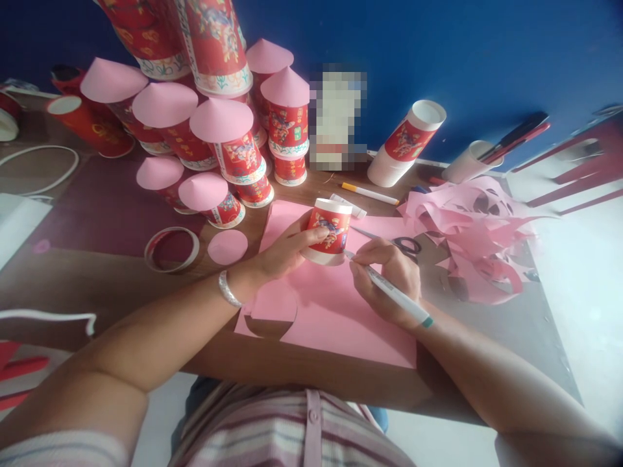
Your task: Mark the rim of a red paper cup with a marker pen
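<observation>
Paper cup [331, 232], red with a printed figure, standing on the pink sheet [341, 324] near centre of view. Left hand [285, 253] reaching in from 8 o'clock, fingers wrapped round the cup wall, pressing it onto the sheet. Right hand [389, 275] at 4 o'clock of the cup, closed round a white pen [396, 295], tip touching the cup's bottom edge. Probably light, thin-walled, easily dented; best gripped gently around the wall, close to the stiffer rim. Scissors [407, 245] at 3 o'clock, pink scraps [467, 240] beyond; cone-capped cups [228, 143] at 11 o'clock. No legible lettering on cup or pen; print too blurred.
</observation>
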`<state>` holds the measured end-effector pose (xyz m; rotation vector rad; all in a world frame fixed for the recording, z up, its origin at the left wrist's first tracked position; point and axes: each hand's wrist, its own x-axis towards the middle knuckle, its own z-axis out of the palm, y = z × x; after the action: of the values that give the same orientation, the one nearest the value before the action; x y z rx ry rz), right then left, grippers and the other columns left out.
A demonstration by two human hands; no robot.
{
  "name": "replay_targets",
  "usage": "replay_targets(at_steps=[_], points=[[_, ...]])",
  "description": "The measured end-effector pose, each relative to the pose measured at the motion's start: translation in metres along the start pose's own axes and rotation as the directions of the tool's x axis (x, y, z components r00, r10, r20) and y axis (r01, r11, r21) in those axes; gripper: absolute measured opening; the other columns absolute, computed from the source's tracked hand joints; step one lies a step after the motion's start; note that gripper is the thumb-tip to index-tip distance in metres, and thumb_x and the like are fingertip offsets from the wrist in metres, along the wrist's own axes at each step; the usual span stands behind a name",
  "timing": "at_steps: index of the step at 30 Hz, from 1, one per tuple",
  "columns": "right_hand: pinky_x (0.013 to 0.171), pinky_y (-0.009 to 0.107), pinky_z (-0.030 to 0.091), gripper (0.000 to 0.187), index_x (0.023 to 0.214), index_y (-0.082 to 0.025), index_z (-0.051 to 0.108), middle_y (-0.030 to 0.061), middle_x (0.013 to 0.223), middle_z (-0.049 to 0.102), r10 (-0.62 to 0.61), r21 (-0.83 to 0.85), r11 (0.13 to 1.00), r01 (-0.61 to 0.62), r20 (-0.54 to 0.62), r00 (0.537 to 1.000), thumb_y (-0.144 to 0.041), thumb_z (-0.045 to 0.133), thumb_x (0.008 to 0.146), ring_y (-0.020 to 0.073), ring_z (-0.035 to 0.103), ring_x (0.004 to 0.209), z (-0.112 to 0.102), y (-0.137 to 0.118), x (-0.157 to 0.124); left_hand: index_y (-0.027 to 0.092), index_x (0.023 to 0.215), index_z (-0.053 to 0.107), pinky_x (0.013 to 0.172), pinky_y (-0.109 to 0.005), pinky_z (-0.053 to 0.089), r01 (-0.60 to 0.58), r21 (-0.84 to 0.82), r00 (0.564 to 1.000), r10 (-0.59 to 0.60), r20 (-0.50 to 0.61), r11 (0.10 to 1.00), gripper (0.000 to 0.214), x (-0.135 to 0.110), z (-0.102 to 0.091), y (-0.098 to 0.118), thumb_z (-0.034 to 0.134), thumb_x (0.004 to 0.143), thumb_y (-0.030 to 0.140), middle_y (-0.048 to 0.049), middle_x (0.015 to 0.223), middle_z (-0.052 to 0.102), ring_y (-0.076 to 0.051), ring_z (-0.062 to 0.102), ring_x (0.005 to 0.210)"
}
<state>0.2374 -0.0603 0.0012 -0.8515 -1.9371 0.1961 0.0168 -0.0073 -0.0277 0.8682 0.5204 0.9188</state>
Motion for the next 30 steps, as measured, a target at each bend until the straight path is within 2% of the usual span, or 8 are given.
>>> replay_targets(at_steps=[5, 11, 18, 24, 30], points=[[0.059, 0.028, 0.062, 0.016, 0.104, -0.030, 0.067, -0.0037, 0.083, 0.078, 0.022, -0.015, 1.000, -0.021, 0.005, 1.000, -0.017, 0.075, 0.108, 0.0174, 0.078, 0.067, 0.0004, 0.0003, -0.0009, 0.021, 0.118, 0.078, 0.089, -0.034, 0.064, -0.014, -0.012, 1.000, 0.014, -0.007, 1.000, 0.046, 0.0005, -0.0019, -0.0023, 0.101, 0.094, 0.053, -0.0049, 0.105, 0.083, -0.021, 0.080, 0.095], [0.058, 0.026, 0.059, 0.019, 0.105, -0.030, 0.065, -0.0046, 0.081, 0.076, 0.001, -0.025, 1.000, -0.001, 0.024, 1.000, -0.013, 0.073, 0.107, 0.0166, 0.077, 0.067, -0.0002, -0.0019, 0.0015, 0.021, 0.116, 0.078, 0.090, -0.036, 0.064, -0.022, -0.002, 0.999, 0.022, 0.033, 1.000, 0.036, -0.0004, -0.0004, -0.0017, 0.093, 0.100, 0.050, -0.0057, 0.107, 0.084, -0.023, 0.080, 0.098], [0.055, 0.026, 0.057, 0.015, 0.106, -0.030, 0.065, -0.0035, 0.082, 0.078, 0.000, -0.040, 0.999, 0.003, 0.078, 0.997, -0.017, 0.071, 0.109, 0.0164, 0.077, 0.064, -0.0043, -0.0041, 0.0013, 0.020, 0.118, 0.080, 0.092, -0.037, 0.062, -0.038, 0.025, 0.999, 0.038, 0.021, 0.999, 0.042, 0.0011, -0.0027, -0.0031, 0.095, 0.097, 0.053, -0.0075, 0.108, 0.085, -0.025, 0.080, 0.101], [0.057, 0.025, 0.060, 0.020, 0.108, -0.030, 0.065, -0.0038, 0.083, 0.079, -0.015, 0.005, 1.000, 0.014, 0.052, 0.999, -0.011, 0.072, 0.106, 0.0162, 0.079, 0.065, -0.0044, -0.0066, 0.0018, 0.020, 0.122, 0.079, 0.097, -0.040, 0.063, -0.027, 0.038, 1.000, 0.026, 0.013, 0.999, 0.044, 0.0009, -0.0030, -0.0021, 0.095, 0.097, 0.053, -0.0101, 0.119, 0.088, -0.028, 0.082, 0.108], [0.056, 0.026, 0.060, 0.020, 0.108, -0.030, 0.065, -0.0036, 0.082, 0.078, -0.031, 0.002, 1.000, 0.031, 0.082, 0.996, -0.011, 0.072, 0.107, 0.0169, 0.077, 0.063, -0.0053, -0.0053, 0.0030, 0.021, 0.120, 0.079, 0.093, -0.038, 0.063, -0.041, 0.023, 0.999, 0.040, 0.021, 0.999, 0.042, 0.0005, 0.0006, -0.0002, 0.093, 0.099, 0.054, -0.0089, 0.114, 0.087, -0.026, 0.081, 0.103]])
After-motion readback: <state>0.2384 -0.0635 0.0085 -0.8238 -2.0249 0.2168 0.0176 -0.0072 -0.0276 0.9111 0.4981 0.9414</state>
